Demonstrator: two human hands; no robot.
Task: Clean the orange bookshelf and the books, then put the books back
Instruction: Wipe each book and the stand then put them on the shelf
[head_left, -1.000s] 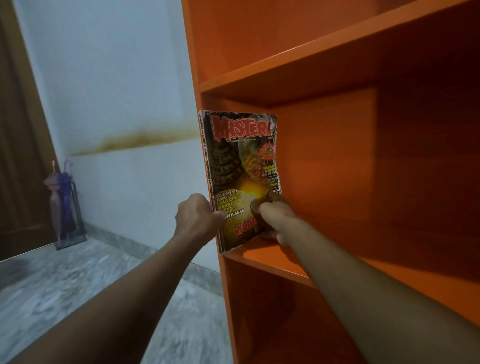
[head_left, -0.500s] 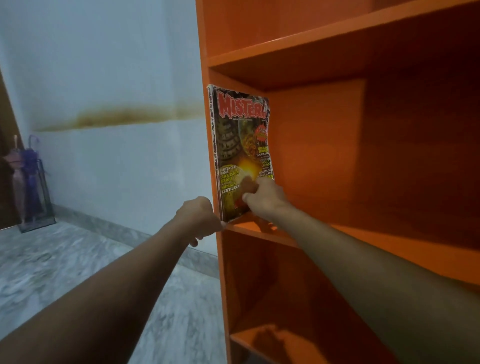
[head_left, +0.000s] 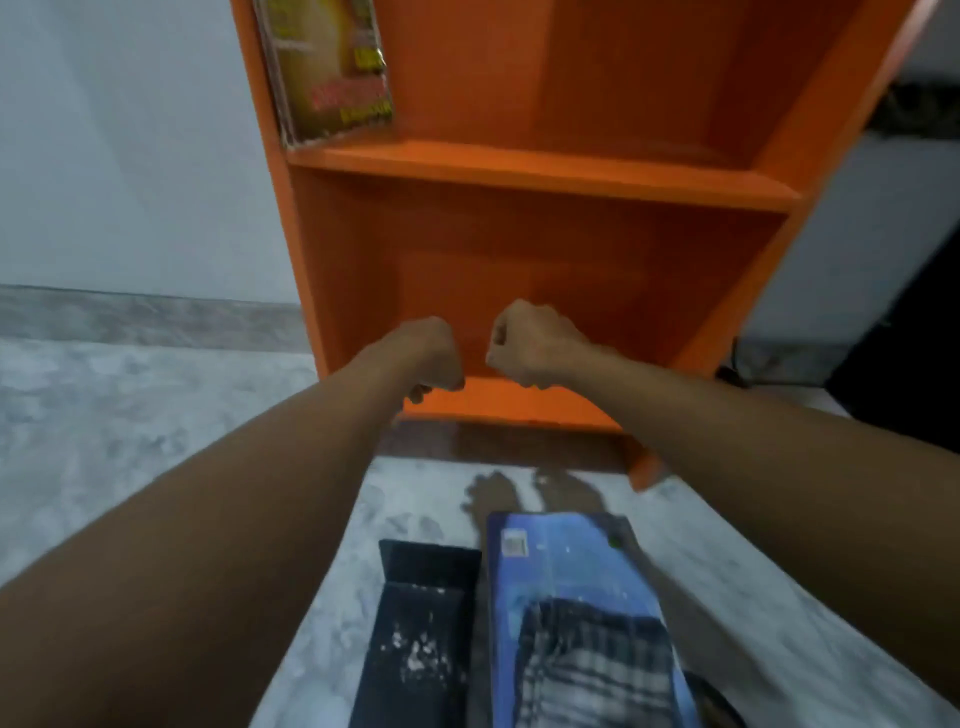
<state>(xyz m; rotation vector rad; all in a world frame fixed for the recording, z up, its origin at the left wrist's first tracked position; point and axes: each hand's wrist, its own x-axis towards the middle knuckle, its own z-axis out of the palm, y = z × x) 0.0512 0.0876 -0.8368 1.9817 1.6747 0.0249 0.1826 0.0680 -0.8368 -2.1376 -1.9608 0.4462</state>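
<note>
The orange bookshelf stands in front of me against a pale wall. One magazine with a yellow and red cover leans upright at the left end of the upper visible shelf. My left hand and my right hand hang side by side in front of the bare lower shelf, fingers curled, holding nothing. On the floor near me lie a blue book and, left of it, a dusty black book. A checked cloth lies on the blue book.
Grey marble floor spreads to the left of the shelf. A dark object sits to the right of the shelf base.
Both hands have let go of the magazine, which now stands on the shelf. My view has dropped to the lower shelf and the floor, and my hands have come down.
</note>
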